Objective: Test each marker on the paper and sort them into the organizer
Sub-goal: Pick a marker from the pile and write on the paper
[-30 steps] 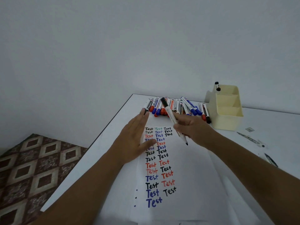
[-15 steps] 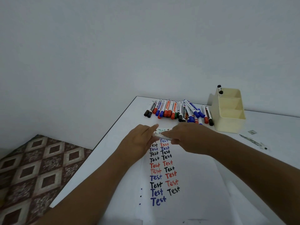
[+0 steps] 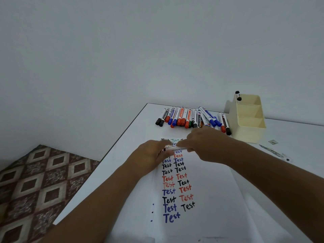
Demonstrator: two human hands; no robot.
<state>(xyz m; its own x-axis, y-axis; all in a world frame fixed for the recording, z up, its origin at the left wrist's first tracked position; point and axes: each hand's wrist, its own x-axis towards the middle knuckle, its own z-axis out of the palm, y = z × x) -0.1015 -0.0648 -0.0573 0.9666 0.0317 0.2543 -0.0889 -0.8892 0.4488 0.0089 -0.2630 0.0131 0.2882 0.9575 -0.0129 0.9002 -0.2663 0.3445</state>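
Both hands grasp 1 marker between them: left hand pinches its left end, right hand curls fingers round its right end. The marker's long axis runs left-right, level, just above the paper, over the top rows of writing. Likely capping or uncapping; motion blur hides the cap. Barrel print is too blurred to read.

Organizer sits right of and beyond the marker, nearer the right hand, so that hand is better placed for the drop. 2 black-capped markers stand in its far compartment; the 2 nearer compartments look empty.

Loose marker pile lies just beyond the paper, left of the organizer, brand text unreadable.

Paper reads "Test" repeatedly in 2 columns, black, red, blue, 1 green at the top.
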